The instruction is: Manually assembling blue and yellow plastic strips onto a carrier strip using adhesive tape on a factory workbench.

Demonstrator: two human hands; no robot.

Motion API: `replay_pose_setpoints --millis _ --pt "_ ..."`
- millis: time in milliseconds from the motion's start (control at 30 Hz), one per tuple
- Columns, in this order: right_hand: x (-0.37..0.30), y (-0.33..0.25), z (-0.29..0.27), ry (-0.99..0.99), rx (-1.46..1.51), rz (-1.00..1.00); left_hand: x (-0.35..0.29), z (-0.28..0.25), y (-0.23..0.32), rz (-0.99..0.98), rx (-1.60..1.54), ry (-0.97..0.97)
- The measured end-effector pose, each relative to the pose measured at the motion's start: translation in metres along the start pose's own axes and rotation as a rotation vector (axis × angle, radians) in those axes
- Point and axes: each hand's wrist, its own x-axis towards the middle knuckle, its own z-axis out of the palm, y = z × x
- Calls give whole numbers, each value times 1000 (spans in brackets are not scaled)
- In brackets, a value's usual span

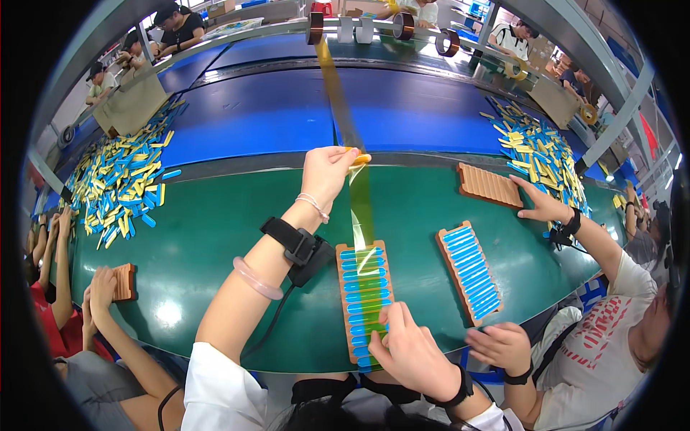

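A translucent yellow tape runs down from a roll at the back onto a brown grooved tray, over its row of blue strips. My left hand is closed in a pinch at the tape's edge, above the tray's far end. Small orange-yellow bits show at its fingertips; I cannot make out what they are. My right hand is at the tray's near right side, fingers bent and apart, thumb against the taped strips. Nothing shows held in it.
A second tray of blue strips and a bare grooved tray lie right, by a co-worker's hands. Loose yellow and blue strips pile up left and right. A metal rail holds tape rolls. Another co-worker's hand grips a tray.
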Motion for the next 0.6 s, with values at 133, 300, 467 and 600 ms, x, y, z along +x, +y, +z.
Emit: replay_pose_setpoints --millis 133,300,467,600 --pt "35 -2 -4 71 -34 -55 -14 2 -2 -19 165 41" --pt "105 10 -7 258 -145 -178 -30 -2 -5 -18 253 26" --pt "116 8 -24 302 74 -39 -29 -17 6 29 225 -28" --pt "84 26 -35 62 471 -6 -29 -15 84 149 -164 -217"
